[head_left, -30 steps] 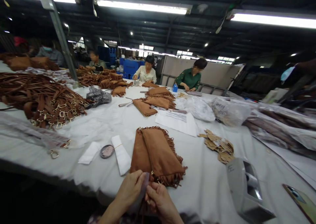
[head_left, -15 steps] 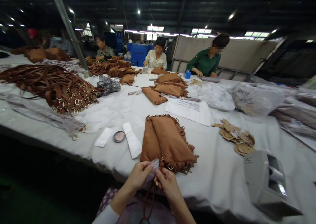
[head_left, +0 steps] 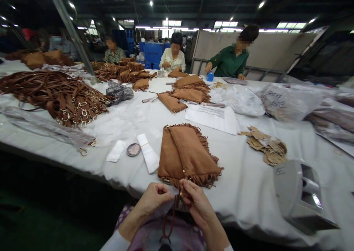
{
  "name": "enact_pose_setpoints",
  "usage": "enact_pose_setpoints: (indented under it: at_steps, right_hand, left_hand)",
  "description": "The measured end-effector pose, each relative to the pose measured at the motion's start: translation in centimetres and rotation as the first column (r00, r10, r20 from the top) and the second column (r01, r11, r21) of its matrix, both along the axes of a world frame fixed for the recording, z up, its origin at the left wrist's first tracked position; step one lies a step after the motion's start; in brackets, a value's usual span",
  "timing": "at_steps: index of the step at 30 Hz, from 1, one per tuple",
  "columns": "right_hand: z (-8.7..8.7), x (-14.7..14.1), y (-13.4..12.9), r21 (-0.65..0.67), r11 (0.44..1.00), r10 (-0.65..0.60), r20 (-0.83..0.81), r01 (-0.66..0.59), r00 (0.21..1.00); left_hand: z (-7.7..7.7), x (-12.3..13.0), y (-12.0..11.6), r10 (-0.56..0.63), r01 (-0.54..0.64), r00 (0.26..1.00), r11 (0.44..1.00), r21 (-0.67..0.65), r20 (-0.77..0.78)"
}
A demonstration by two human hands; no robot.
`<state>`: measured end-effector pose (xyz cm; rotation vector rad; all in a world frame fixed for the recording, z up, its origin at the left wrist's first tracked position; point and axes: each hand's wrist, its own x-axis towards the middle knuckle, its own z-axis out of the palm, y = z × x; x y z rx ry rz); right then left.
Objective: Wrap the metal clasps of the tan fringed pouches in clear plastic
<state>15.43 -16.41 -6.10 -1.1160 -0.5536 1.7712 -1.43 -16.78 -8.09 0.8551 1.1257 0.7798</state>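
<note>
Between finger and thumb, my left hand [head_left: 153, 199] pinches a thin, translucent plastic piece [head_left: 173, 190]. My right hand [head_left: 195, 201] is closed at the end of a thin brown strap [head_left: 167, 227], where a bit of gold-coloured metal shows at the fingers. The strap hangs in a loop over my lap. Just beyond both hands, two brown fringed pouches [head_left: 190, 151] lie overlapped at the table edge, with a gold zipper pull [head_left: 184, 171] on the near side. My fingers partly cover where the strap and plastic meet.
Folded white sheets [head_left: 148, 153] and a small round dish [head_left: 134, 149] lie left of the pouches. Kraft tags [head_left: 265, 146] and a grey tape dispenser [head_left: 297, 195] sit on the right. A heap of brown straps [head_left: 63, 96] covers the far left. Co-workers sit across the table [head_left: 238, 159].
My hands have drawn slightly apart, the right one turning and moving a little right. Across the table, the person in green now has a hand on a blue object.
</note>
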Motion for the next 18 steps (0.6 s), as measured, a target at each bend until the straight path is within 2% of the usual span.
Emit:
enact_pose_setpoints:
  at_steps: [5,11,18]
  right_hand:
    - [0.3,-0.9,0.1,-0.017,0.998,-0.062,0.009,0.062,0.998]
    - [0.0,-1.2,0.2,0.049,0.995,-0.093,0.109,0.088,0.990]
    - [-0.3,-1.4,-0.1,0.087,0.995,-0.064,0.203,0.047,0.977]
  left_hand:
    - [-0.6,-0.2,-0.3,-0.058,0.058,0.998,0.998,-0.013,-0.037]
    - [0.1,-0.2,-0.6,-0.101,0.100,0.994,0.995,-0.031,-0.046]
    - [0.3,0.4,-0.5,-0.063,0.063,0.997,0.998,-0.006,-0.049]
